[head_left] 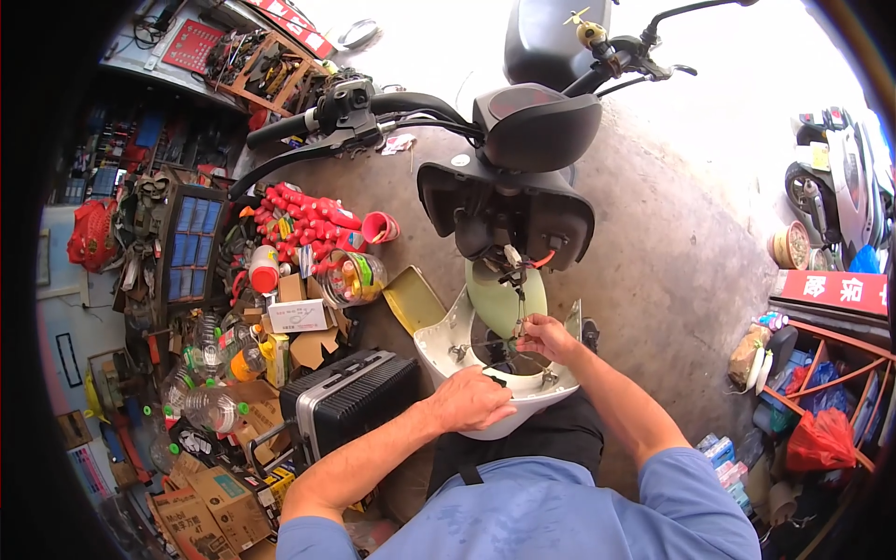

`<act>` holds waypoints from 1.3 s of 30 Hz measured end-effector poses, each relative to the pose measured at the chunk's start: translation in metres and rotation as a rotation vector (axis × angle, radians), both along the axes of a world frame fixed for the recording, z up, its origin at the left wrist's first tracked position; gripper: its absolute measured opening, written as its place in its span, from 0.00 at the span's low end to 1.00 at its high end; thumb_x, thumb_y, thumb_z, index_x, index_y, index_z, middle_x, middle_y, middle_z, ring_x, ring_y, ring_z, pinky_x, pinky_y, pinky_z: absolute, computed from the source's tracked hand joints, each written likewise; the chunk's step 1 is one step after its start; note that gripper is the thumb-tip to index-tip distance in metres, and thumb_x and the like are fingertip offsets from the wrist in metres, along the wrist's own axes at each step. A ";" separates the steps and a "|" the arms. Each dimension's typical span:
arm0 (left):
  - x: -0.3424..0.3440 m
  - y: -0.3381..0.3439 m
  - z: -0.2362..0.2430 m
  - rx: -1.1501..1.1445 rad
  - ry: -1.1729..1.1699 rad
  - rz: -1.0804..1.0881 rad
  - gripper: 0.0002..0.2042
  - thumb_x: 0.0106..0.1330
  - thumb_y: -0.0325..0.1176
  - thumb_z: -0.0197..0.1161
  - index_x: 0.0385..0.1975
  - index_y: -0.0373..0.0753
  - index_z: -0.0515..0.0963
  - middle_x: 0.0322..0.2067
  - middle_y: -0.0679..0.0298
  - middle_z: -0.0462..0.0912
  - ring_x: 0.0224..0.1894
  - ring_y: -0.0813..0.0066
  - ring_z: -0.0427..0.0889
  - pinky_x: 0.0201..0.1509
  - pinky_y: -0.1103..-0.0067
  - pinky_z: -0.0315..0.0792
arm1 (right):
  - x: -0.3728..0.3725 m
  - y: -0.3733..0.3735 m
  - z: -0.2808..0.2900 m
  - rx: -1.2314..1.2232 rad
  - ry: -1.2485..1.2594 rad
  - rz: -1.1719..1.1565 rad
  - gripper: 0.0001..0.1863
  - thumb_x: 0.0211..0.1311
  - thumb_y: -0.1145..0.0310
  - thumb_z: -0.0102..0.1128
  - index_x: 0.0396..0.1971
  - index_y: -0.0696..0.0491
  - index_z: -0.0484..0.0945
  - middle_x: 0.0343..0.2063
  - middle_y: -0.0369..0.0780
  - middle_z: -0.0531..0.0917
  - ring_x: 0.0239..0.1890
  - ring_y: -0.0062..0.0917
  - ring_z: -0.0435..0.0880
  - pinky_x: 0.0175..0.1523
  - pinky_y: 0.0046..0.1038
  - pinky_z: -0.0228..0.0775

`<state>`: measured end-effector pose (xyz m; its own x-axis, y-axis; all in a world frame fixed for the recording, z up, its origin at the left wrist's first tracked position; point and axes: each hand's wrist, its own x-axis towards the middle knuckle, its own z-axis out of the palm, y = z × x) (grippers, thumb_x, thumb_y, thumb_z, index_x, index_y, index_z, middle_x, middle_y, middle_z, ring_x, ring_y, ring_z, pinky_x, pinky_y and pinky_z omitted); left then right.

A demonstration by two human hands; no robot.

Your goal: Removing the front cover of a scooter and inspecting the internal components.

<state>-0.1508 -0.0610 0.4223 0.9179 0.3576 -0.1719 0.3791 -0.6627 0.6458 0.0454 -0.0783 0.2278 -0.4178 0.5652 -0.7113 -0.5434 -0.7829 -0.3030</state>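
A scooter's front end with dark handlebars [537, 131] stands ahead of me, its black inner housing [560, 224] showing wires and an orange cable. Below it a white curved fairing [434, 336] rests at my lap, with thin wires inside. My right hand [549, 338] pinches a thin wire [521, 311] hanging from the housing, at the fairing's upper right. My left hand [471, 401] is closed over the fairing's near left part, on a small dark item that I cannot make out. A pale green rounded part [504, 294] sits behind the fairing.
At my left are a black hard case [345, 401], cardboard boxes [224, 504], plastic bottles [215, 411] and a pile of red containers [299, 219]. At my right are a wooden shelf [821, 373] with bags and a parked scooter [821, 177].
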 end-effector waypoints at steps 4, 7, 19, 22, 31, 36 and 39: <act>-0.001 -0.002 -0.001 -0.018 0.016 -0.004 0.14 0.58 0.40 0.61 0.17 0.41 0.68 0.14 0.62 0.72 0.22 0.62 0.75 0.30 0.69 0.68 | 0.000 -0.006 -0.005 0.041 -0.148 -0.020 0.08 0.65 0.69 0.49 0.38 0.58 0.70 0.32 0.39 0.75 0.34 0.26 0.79 0.43 0.30 0.77; -0.002 -0.005 -0.004 -0.030 0.007 -0.002 0.14 0.58 0.40 0.61 0.17 0.42 0.68 0.14 0.62 0.72 0.22 0.62 0.75 0.30 0.69 0.68 | -0.002 -0.007 -0.006 0.048 -0.234 -0.078 0.09 0.64 0.68 0.49 0.38 0.58 0.71 0.33 0.39 0.75 0.34 0.26 0.79 0.41 0.30 0.77; -0.021 -0.006 -0.015 -0.100 0.035 -0.002 0.13 0.60 0.41 0.59 0.20 0.41 0.69 0.16 0.61 0.73 0.23 0.59 0.75 0.31 0.69 0.67 | -0.008 0.011 0.000 0.047 -0.290 0.088 0.10 0.63 0.67 0.50 0.38 0.57 0.72 0.35 0.38 0.76 0.33 0.22 0.78 0.41 0.26 0.75; -0.026 -0.005 -0.022 -0.150 0.055 -0.018 0.14 0.61 0.42 0.58 0.20 0.41 0.69 0.17 0.60 0.73 0.24 0.58 0.75 0.32 0.68 0.68 | -0.008 0.011 0.001 0.031 -0.268 0.052 0.09 0.64 0.67 0.50 0.39 0.57 0.73 0.36 0.37 0.76 0.35 0.22 0.78 0.42 0.26 0.74; -0.021 0.041 -0.038 -0.699 0.346 0.099 0.16 0.66 0.45 0.48 0.29 0.39 0.75 0.26 0.57 0.79 0.31 0.57 0.78 0.37 0.69 0.70 | -0.006 0.022 0.001 0.001 -0.231 0.027 0.09 0.61 0.67 0.51 0.36 0.56 0.72 0.35 0.38 0.75 0.32 0.23 0.76 0.42 0.29 0.75; 0.005 0.066 -0.096 -0.544 0.369 0.476 0.16 0.61 0.45 0.55 0.30 0.35 0.75 0.29 0.55 0.81 0.35 0.62 0.81 0.39 0.71 0.72 | -0.007 0.020 -0.004 0.007 -0.172 -0.045 0.08 0.59 0.69 0.52 0.34 0.58 0.71 0.33 0.38 0.73 0.30 0.23 0.76 0.40 0.30 0.78; 0.013 0.066 -0.163 -0.287 0.177 0.709 0.13 0.58 0.40 0.58 0.32 0.34 0.75 0.31 0.55 0.82 0.35 0.62 0.81 0.41 0.71 0.72 | -0.014 0.022 -0.001 0.023 -0.132 -0.053 0.08 0.58 0.71 0.53 0.34 0.59 0.71 0.32 0.39 0.73 0.29 0.23 0.76 0.39 0.29 0.78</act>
<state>-0.1374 0.0052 0.2590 0.4372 0.7674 -0.4690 0.7626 -0.0399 0.6456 0.0314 -0.0562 0.2263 -0.2904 0.6012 -0.7445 -0.5384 -0.7458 -0.3923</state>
